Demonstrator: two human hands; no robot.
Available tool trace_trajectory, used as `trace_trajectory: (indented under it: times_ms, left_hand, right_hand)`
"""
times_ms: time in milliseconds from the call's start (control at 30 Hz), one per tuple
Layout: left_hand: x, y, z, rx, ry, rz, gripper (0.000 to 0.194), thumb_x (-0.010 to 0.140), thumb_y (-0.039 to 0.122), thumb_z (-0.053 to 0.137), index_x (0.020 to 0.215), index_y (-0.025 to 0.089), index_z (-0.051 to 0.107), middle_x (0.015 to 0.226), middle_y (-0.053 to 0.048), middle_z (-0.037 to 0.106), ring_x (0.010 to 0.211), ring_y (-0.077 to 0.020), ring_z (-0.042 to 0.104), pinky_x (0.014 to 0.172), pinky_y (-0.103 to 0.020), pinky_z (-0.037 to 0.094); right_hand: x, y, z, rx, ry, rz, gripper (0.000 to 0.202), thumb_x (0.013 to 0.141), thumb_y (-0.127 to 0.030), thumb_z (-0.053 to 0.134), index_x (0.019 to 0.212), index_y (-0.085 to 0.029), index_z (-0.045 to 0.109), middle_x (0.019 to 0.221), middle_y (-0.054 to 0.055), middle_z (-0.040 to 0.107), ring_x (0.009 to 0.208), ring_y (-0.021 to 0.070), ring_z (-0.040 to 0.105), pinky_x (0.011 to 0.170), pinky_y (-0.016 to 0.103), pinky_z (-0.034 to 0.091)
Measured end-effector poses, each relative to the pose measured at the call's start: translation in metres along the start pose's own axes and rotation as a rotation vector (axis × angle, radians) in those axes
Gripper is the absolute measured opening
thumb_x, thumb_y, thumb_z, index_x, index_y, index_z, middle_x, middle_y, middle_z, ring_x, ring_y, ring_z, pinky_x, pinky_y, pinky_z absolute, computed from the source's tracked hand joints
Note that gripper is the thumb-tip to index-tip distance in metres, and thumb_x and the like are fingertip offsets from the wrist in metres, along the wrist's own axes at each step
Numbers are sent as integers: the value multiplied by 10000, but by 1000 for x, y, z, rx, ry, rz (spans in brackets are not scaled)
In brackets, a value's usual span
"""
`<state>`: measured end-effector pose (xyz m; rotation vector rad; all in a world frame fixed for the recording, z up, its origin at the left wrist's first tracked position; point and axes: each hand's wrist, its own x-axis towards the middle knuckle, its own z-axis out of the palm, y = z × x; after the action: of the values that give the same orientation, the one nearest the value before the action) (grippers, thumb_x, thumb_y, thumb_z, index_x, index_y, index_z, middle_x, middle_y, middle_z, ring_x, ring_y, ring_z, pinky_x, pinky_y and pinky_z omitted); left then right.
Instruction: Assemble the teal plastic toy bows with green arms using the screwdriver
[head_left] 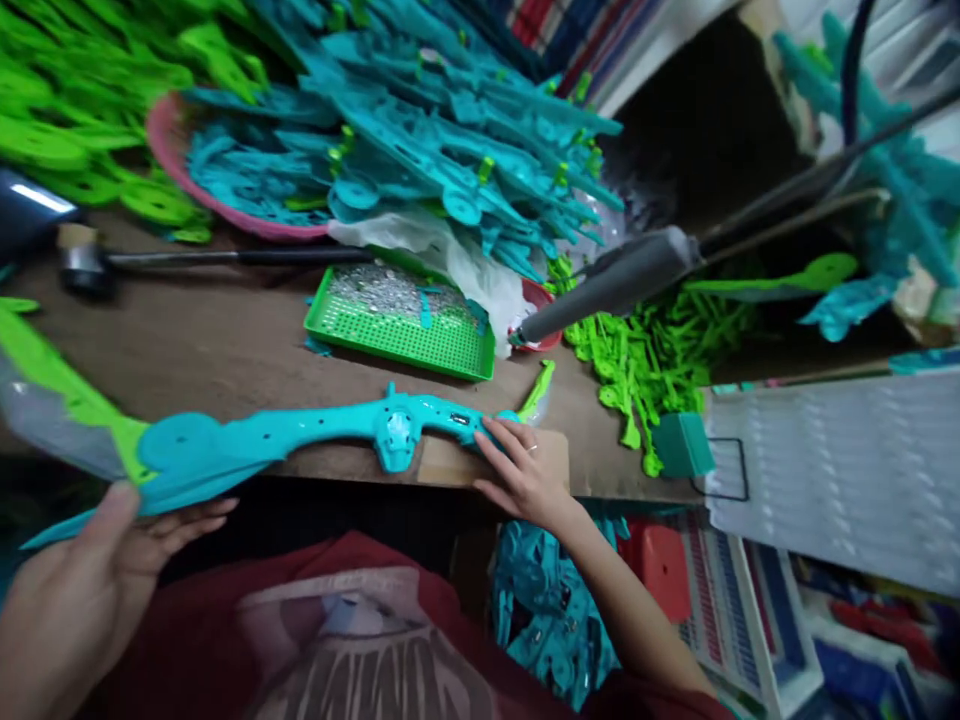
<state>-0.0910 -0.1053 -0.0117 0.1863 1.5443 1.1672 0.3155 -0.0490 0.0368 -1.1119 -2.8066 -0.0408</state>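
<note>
A long, smooth, sky-blue plastic piece (300, 428) is at 8 o'clock, by the brown desk's (232, 330) near edge. The left hand (94, 580) is clamped on its 9 o'clock end; the right hand (525, 475) touches its 3 o'clock end, but I can't tell if it grips. From the piece, a holey green plastic tray (405, 345) is at 1 o'clock and a grey tube-shaped tool (611, 285) at 2, blocking a red bowl (553, 340).

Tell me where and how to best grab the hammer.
I'd take the hammer by its black grip, left of the tray, coming from above on the near side. It lies lengthwise, head to the left; the bowl crowds the far side, the tray its right end.
</note>
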Motion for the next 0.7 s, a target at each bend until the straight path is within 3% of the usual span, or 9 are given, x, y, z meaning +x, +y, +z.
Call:
trace_trajectory:
  times_ms: [100, 167, 200, 267, 367, 433, 500, 567, 700]
  left_hand:
    - [-10, 0, -8, 195, -52, -138, 566, 704, 818, 592, 828, 295, 770, 904, -36, 810, 790, -305, 722, 564, -398, 628]
    - [-29, -5, -11, 422, -115, -132, 716, 768, 872, 407, 721, 255, 769, 804, -99, 797, 677, -304, 721, 506, -402, 612]
    - [-39, -8, -10, 557, -161, -41, 731, 801, 857, 379, 702, 246, 768, 773, -108, 790, 647, -295, 724, 522, -399, 618]
    - [-55, -16, 4, 809, -283, 369, 561, 860, 732, 510, 775, 246, 776, 821, -71, 796, 713, -259, 751, 647, -355, 645]
    - [-58, -23, 50, 1009, -467, 1180, 271, 929, 416, 644, 1105, 238, 747, 1148, -58, 774, 1029, -234, 743, 943, -322, 591]
    - [-44, -23, 85, 1114, -469, 1523, 382, 949, 255, 634, 1322, 173, 642, 1381, -133, 658, 1285, -293, 621, 1104, -414, 493]
    - [-25, -23, 113, 1173, -467, 1702, 497, 955, 174, 612, 1440, 107, 527, 1459, -186, 582, 1398, -324, 511, 1165, -473, 428]
    - [-8, -22, 127, 1167, -492, 1797, 556, 956, 137, 602, 1487, 66, 454, 1436, -200, 597, 1420, -319, 482, 1169, -472, 429]
    - [5, -23, 126, 1170, -502, 1904, 565, 921, 129, 668, 1438, -4, 485, 1381, -220, 633, 1412, -343, 484, 1140, -470, 471]
  right_hand:
    - [-9, -1, 12, 21, 43, 22, 582, 952, -323, 611, 1471, -103, 466, 1467, 206, 544, 1361, 347, 466, 1085, 534, 476]
    - [-8, -1, 14, 33, 64, 25, 567, 960, -294, 594, 1484, -123, 460, 1453, 193, 565, 1357, 332, 474, 1078, 527, 476]
    - [-7, 0, 14, 42, 66, 23, 565, 962, -287, 589, 1488, -128, 458, 1450, 192, 570, 1355, 329, 478, 1074, 527, 475]
    - [-5, 2, 12, 65, 64, 17, 563, 959, -288, 589, 1486, -134, 467, 1443, 196, 576, 1343, 330, 494, 1061, 532, 480]
    - [-5, 3, 8, 101, 57, 6, 541, 947, -304, 605, 1454, -141, 507, 1422, 202, 590, 1297, 334, 531, 1027, 538, 503]
    - [-6, 2, 4, 111, 49, 2, 518, 943, -307, 608, 1428, -144, 531, 1408, 202, 599, 1269, 339, 547, 1007, 542, 519]
    - [-6, 4, -1, 144, 19, -3, 508, 941, -319, 611, 1419, -165, 538, 1397, 193, 605, 1247, 336, 565, 993, 542, 533]
    - [-1, 13, -6, 230, 59, 45, 483, 941, -315, 612, 1409, -217, 544, 1327, 165, 639, 1182, 300, 610, 958, 509, 560]
    - [40, 57, -19, 456, 594, 468, 442, 941, -349, 605, 1371, -268, 544, 1247, 130, 630, 1143, 266, 632, 947, 486, 562]
